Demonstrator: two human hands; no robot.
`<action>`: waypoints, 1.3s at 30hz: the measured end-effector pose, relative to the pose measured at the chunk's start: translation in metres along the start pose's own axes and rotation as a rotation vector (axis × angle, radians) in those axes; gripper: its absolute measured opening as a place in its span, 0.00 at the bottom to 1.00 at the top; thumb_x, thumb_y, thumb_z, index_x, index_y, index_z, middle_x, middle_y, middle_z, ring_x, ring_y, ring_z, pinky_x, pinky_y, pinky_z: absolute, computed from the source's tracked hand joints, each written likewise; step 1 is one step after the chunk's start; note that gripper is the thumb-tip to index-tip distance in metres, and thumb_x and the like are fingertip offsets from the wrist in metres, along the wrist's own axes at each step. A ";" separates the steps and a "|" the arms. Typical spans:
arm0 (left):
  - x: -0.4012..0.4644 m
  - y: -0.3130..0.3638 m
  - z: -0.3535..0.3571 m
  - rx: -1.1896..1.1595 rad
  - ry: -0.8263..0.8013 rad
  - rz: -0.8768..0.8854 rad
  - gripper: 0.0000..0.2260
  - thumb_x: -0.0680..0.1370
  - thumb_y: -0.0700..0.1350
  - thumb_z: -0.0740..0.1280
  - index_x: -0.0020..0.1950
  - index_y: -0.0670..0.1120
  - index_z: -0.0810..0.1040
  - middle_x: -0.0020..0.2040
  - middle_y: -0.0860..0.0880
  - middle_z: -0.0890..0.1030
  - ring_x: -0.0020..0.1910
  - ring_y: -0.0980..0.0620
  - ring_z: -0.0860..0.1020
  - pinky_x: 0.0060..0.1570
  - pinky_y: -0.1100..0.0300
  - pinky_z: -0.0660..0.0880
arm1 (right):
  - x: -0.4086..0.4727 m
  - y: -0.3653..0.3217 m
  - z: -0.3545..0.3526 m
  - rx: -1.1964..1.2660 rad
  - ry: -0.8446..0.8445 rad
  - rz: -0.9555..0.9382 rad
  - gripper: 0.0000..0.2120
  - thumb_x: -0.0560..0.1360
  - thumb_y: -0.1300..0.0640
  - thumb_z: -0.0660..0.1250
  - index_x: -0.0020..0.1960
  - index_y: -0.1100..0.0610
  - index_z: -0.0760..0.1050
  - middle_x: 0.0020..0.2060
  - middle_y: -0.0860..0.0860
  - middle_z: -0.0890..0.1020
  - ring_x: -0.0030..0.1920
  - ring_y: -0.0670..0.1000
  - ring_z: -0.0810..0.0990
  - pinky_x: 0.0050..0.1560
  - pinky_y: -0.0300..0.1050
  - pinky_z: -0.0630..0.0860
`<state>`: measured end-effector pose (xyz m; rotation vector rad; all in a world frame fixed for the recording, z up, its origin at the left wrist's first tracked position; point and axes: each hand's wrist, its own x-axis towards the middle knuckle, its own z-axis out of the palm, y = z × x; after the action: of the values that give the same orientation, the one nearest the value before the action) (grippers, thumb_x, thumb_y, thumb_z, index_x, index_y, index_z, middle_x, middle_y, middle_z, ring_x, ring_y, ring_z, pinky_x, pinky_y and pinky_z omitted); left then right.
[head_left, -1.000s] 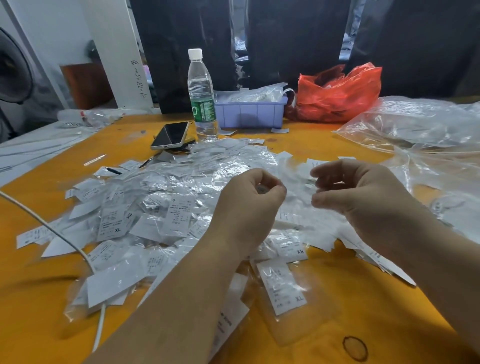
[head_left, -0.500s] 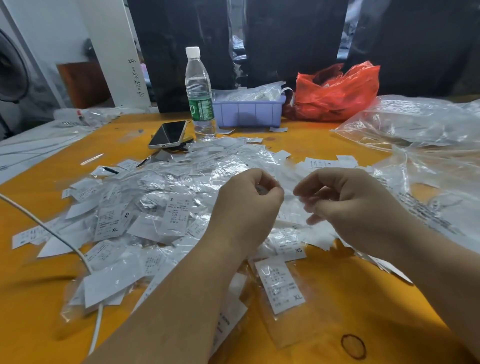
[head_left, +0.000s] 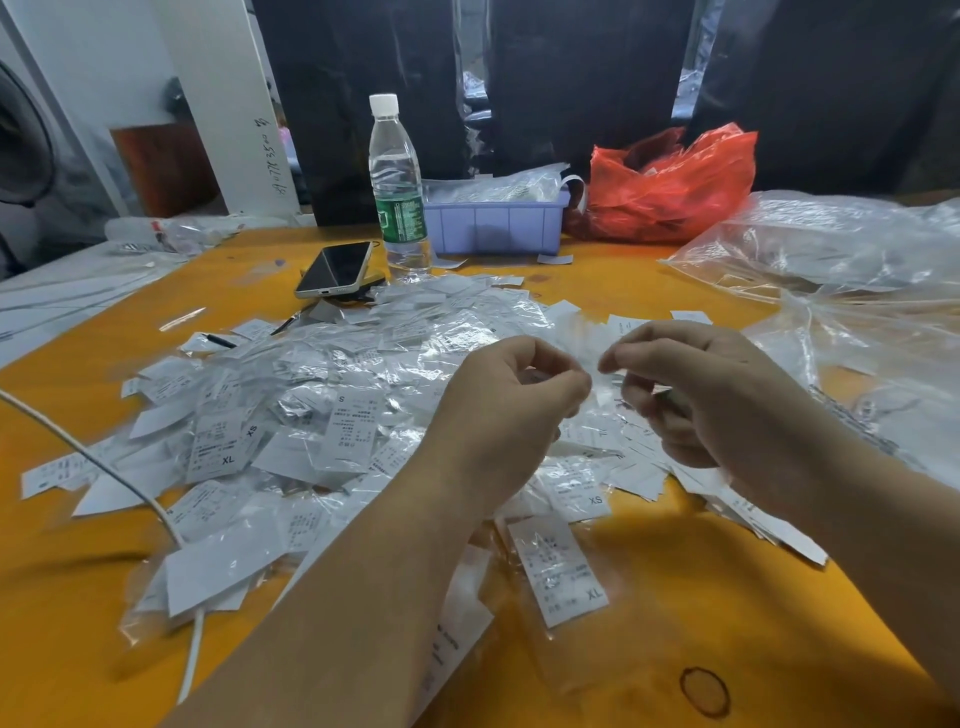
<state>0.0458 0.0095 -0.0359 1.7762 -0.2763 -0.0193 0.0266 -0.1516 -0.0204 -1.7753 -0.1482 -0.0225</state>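
Note:
A heap of white size labels in small clear bags (head_left: 343, 415) covers the middle of the orange table (head_left: 675, 597). My left hand (head_left: 498, 410) hovers over the heap's right part with its fingers curled, thumb and forefinger pinched together. My right hand (head_left: 722, 400) is close beside it, its thumb and forefinger also pinched. Between the two sets of fingertips is a small clear bag (head_left: 595, 364), blurred, which both hands seem to pinch. What lies inside the curled fingers is hidden.
At the back stand a water bottle (head_left: 397, 192), a phone (head_left: 335, 270), a lilac tray (head_left: 493, 223) of bags and a red plastic bag (head_left: 670, 187). Large clear bags (head_left: 852, 270) fill the right side. A white cable (head_left: 93, 462) crosses the left.
My right hand has moved left toward my left hand, so the fingertips now nearly meet. My left hand has stayed in place, fingers still curled.

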 end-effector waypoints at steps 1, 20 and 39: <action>0.000 0.000 0.001 -0.012 -0.027 0.005 0.04 0.76 0.42 0.70 0.41 0.48 0.80 0.30 0.55 0.78 0.28 0.61 0.74 0.27 0.69 0.69 | 0.001 0.001 0.000 -0.012 -0.002 0.026 0.09 0.76 0.56 0.67 0.50 0.61 0.77 0.30 0.52 0.72 0.20 0.44 0.60 0.19 0.35 0.58; 0.001 0.003 -0.003 -0.294 -0.004 -0.062 0.10 0.75 0.38 0.72 0.53 0.50 0.80 0.49 0.43 0.83 0.34 0.57 0.79 0.31 0.62 0.76 | 0.006 0.005 -0.002 0.340 -0.015 0.107 0.04 0.67 0.57 0.70 0.39 0.58 0.80 0.29 0.55 0.77 0.22 0.46 0.57 0.20 0.34 0.54; 0.000 0.005 -0.004 -0.276 -0.023 0.030 0.10 0.81 0.37 0.60 0.58 0.49 0.76 0.35 0.51 0.83 0.32 0.56 0.76 0.30 0.62 0.76 | 0.004 0.005 -0.004 0.329 -0.045 0.114 0.07 0.65 0.56 0.69 0.39 0.60 0.79 0.30 0.52 0.75 0.23 0.45 0.58 0.18 0.34 0.56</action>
<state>0.0452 0.0127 -0.0300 1.4985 -0.3025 -0.0539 0.0312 -0.1560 -0.0239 -1.4532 -0.0774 0.1177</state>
